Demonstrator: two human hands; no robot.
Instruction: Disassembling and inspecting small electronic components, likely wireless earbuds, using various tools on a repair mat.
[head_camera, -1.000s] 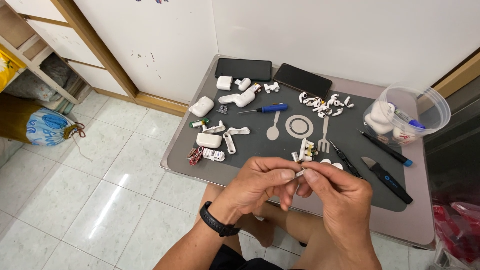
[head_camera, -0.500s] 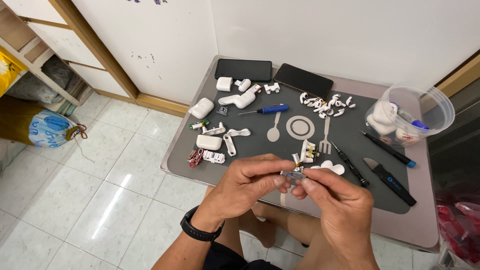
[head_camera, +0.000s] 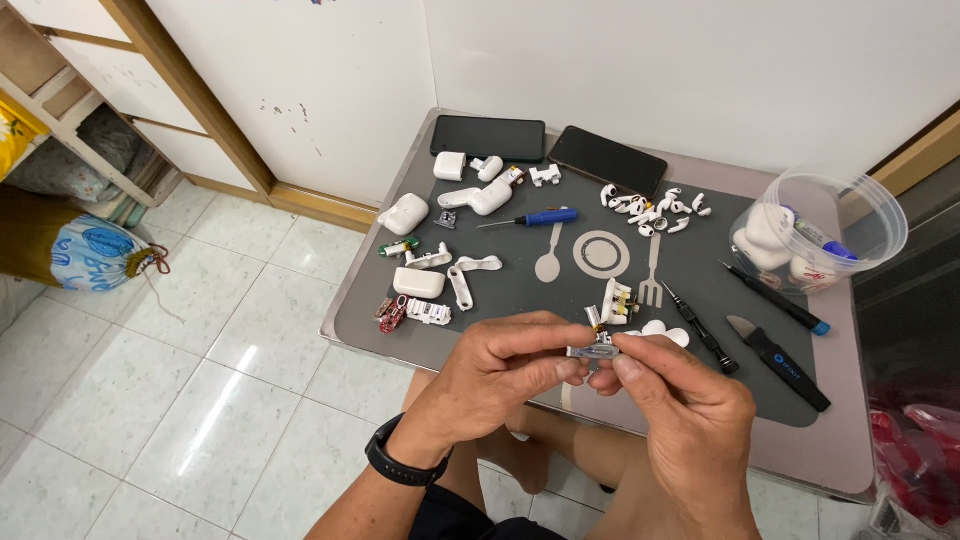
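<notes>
I saw my left hand and right hand both pinching a small clear earbud part between fingertips, raised above the counter for close work, screwdrivers within reach.

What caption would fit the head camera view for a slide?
Both hands, left hand and right hand, pinch a small white part above a grey mat strewn with earbud pieces.

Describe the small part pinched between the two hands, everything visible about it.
The small white and clear plastic part is held level above the near edge of the grey work mat. The left hand pinches one end, the right hand the other. Fingertips hide much of it; finer detail is too small to tell.
</notes>
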